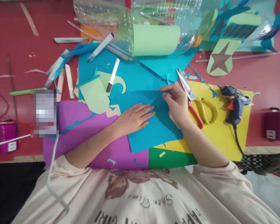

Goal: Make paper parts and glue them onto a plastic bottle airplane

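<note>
Across a red table (53, 18) dotted with paper scraps (35, 71), our blue sheet (151, 138) lies over purple paper (72, 115) and yellow paper (224, 137), under our 2 hands. Our left hand (136, 116) rests flat on it, fingers slightly spread; our right hand (177, 104) has thumb and forefinger nearly meeting at the far edge, but we cannot tell whether they pinch it. We'd do best to press evenly, avoid creasing that edge, and mind the scissors (186, 84) just beside our right hand.

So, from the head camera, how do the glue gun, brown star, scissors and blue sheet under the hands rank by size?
1. Blue sheet
2. Scissors, glue gun: too alike to rank
3. Brown star
</note>
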The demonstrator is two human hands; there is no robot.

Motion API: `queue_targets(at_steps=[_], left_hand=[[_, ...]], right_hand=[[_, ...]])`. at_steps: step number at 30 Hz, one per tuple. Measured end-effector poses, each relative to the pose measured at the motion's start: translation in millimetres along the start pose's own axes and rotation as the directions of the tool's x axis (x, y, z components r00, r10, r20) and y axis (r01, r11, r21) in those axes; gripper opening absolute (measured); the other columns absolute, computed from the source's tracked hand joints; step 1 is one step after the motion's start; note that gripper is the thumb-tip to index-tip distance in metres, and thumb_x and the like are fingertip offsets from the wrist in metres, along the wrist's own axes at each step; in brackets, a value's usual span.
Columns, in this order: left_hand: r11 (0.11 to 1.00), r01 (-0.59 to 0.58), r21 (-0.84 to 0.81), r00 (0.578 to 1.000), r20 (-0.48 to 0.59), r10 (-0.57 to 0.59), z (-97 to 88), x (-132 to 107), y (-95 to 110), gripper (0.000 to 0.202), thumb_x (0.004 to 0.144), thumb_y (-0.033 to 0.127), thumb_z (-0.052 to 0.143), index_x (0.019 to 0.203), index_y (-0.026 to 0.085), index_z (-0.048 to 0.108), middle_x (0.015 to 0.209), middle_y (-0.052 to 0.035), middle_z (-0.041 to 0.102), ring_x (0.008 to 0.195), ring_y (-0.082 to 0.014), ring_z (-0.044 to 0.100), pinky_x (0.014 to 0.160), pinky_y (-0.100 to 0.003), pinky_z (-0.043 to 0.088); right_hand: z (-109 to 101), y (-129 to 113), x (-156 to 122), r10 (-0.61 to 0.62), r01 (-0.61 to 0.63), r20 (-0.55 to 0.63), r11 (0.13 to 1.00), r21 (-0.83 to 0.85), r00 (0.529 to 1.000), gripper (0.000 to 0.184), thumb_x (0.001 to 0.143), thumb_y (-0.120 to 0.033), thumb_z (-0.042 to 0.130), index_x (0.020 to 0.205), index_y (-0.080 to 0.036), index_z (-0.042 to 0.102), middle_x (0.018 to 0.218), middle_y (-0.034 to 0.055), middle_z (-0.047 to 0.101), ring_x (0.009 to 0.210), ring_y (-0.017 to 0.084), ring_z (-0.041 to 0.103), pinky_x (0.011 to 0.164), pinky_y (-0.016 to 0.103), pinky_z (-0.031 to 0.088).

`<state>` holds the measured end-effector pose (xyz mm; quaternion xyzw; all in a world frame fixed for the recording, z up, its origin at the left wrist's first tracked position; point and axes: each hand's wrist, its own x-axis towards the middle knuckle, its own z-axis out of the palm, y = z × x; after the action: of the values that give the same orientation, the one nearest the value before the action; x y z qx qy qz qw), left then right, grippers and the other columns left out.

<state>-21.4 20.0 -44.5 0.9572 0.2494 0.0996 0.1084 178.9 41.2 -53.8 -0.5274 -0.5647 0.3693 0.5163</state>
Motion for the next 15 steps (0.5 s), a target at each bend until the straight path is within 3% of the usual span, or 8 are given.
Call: queue_targets(at_steps=[4, 8, 12, 15], left_hand=[[0.997, -0.074, -0.019, 0.984, 0.16, 0.076, -4.7, -1.0, -12.4, 0.045, 0.098, 0.03, 0.044, 0.142, 0.019, 0.045, 0.147, -0.009, 0.049, 0.141, -0.0257, 0.041, 0.115, -0.046, 0.036], [0.994, -0.101, -0.031, 0.96, 0.259, 0.105, -9.9, -4.0, -14.1, 0.044, 0.099, 0.024, 0.042, 0.144, 0.024, 0.043, 0.151, -0.0042, 0.043, 0.144, -0.0232, 0.034, 0.118, -0.047, 0.031], [0.997, -0.073, 0.0, 0.967, 0.245, 0.071, -6.7, -7.0, -3.5, 0.047, 0.098, 0.013, 0.042, 0.143, 0.025, 0.043, 0.153, -0.0036, 0.04, 0.145, -0.0203, 0.033, 0.119, -0.042, 0.032], [0.998, -0.062, 0.027, 0.977, 0.208, 0.056, -3.9, -6.2, 4.7, 0.045, 0.097, 0.014, 0.043, 0.142, 0.021, 0.044, 0.153, -0.0066, 0.041, 0.145, -0.0216, 0.033, 0.118, -0.042, 0.033]], right_hand=[[-7.8, -5.9, 2.1, -0.047, 0.059, 0.072, 0.982, -0.178, 0.996, 0.018, 0.081, -0.025, 0.059, 0.096, -0.024, 0.068, 0.095, 0.002, 0.074, 0.086, 0.016, 0.068, 0.074, 0.031, 0.056], [-17.7, -12.9, 5.7, -0.085, 0.153, 0.201, 0.924, -0.352, 0.976, 0.023, 0.083, -0.022, 0.055, 0.101, -0.02, 0.069, 0.1, 0.0055, 0.075, 0.086, 0.019, 0.069, 0.075, 0.034, 0.057], [-23.6, -14.6, 13.7, -0.121, 0.306, 0.367, 0.809, -0.503, 0.922, 0.03, 0.084, -0.017, 0.05, 0.107, -0.019, 0.07, 0.105, 0.0086, 0.075, 0.094, 0.025, 0.069, 0.082, 0.042, 0.056], [-19.7, -13.5, 23.4, -0.103, 0.378, 0.429, 0.684, -0.624, 0.897, 0.031, 0.082, -0.012, 0.05, 0.104, -0.022, 0.071, 0.103, 0.0079, 0.075, 0.096, 0.029, 0.066, 0.086, 0.047, 0.052]])
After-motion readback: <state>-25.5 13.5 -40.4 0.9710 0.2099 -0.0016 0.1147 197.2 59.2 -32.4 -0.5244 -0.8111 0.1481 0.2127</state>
